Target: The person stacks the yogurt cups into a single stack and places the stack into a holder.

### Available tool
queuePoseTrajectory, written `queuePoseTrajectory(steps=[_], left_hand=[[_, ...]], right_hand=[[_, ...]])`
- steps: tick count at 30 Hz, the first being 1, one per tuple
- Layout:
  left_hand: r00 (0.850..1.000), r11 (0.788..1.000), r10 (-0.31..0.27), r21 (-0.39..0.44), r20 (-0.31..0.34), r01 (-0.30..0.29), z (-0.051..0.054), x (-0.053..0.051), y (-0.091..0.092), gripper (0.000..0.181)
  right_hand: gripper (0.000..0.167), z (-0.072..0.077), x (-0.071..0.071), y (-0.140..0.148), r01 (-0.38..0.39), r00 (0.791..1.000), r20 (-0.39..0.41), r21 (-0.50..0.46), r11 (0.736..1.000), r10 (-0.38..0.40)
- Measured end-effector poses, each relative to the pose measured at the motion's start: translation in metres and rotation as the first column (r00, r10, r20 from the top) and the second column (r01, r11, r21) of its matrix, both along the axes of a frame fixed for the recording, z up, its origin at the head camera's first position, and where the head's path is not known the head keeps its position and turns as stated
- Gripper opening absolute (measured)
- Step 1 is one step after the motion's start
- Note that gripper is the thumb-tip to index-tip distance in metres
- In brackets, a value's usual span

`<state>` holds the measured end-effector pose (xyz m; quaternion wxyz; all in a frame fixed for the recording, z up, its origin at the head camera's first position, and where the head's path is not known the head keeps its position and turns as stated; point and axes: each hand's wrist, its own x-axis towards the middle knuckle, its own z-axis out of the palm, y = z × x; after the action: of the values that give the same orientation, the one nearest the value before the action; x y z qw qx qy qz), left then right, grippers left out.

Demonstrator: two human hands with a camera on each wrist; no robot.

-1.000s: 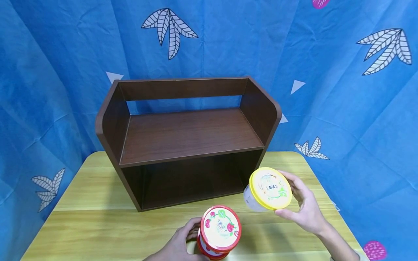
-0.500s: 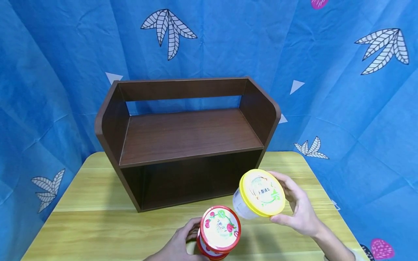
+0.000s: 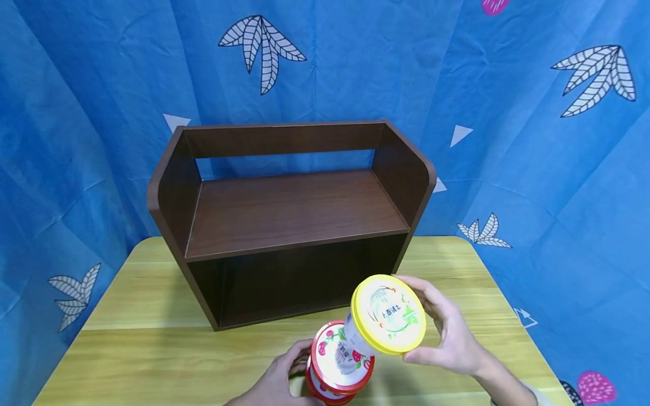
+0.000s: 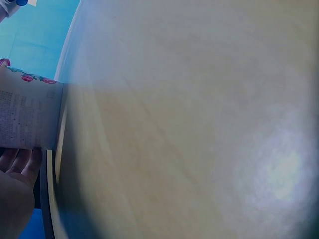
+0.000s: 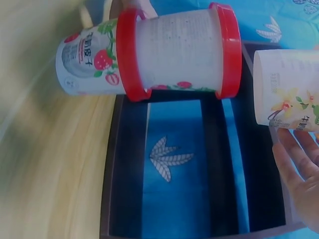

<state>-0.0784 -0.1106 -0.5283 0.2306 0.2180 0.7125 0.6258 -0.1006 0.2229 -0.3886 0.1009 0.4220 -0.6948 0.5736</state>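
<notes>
Over the table [image 3: 127, 355], my head view shows the right hand [image 3: 454, 338] grasping a slightly tilted yellow-lidded tub [image 3: 388, 314], lid up, above the upright red-lidded tubs [image 3: 335, 361] the left hand [image 3: 276, 379] grips. Left wrist: blurred print [image 4: 17, 117]. Right wrist: I read 牛奶皮子 on the lower tub [image 5: 102, 74].

Brown shelf [image 3: 297, 214] before blue cloth [image 3: 365, 62]
</notes>
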Motion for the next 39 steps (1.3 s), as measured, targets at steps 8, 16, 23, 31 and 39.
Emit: queuePoseTrajectory(steps=[8,16,23,31,39], left_hand=[[1.0,1.0,-0.001,-0.001,-0.003,0.001,0.0,0.0,0.001,0.078],[0.999,1.0,0.006,-0.019,0.05,-0.005,0.002,0.0,0.001,0.076],[1.0,1.0,0.005,-0.012,0.028,-0.005,0.003,0.0,0.001,0.077],[0.998,0.998,0.026,-0.061,0.062,-0.023,0.003,-0.002,0.002,0.076],[0.996,0.998,0.03,-0.054,0.081,-0.026,0.002,-0.003,0.003,0.076]], right_hand=[[0.09,-0.002,0.002,-0.01,0.01,1.0,0.028,0.055,0.998,-0.012],[0.091,-0.007,0.002,-0.021,-0.018,1.0,0.005,0.069,0.997,0.018],[0.09,-0.012,0.003,-0.026,-0.042,0.999,-0.005,0.071,0.997,0.042],[0.089,-0.012,0.003,-0.03,-0.054,0.998,0.015,0.081,0.995,0.053],[0.088,-0.012,0.002,-0.034,-0.062,0.998,0.004,0.092,0.994,0.062]])
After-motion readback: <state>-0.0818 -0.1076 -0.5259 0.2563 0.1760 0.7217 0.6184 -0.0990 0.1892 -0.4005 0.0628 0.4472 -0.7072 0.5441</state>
